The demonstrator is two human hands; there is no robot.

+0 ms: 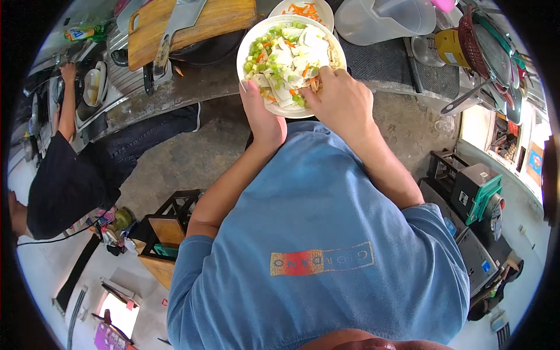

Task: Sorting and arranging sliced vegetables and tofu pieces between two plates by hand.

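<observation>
A round white bowl is in front of my chest, at the counter's edge. My left hand holds its near left side, thumb over the rim. The bowl is full of chopped vegetables: diced green pieces, pale white slices and orange carrot strips. My right hand reaches over the near right rim into the food. Its thumb and curled fingers are around some of the pieces, with fingertips partly hidden. Just behind the bowl, a white plate carries carrot strips.
A wooden cutting board and a cleaver lie at the back left, above a dark pan. A clear plastic container stands right of the bowl. A knife rests on the counter. Another person works at the left.
</observation>
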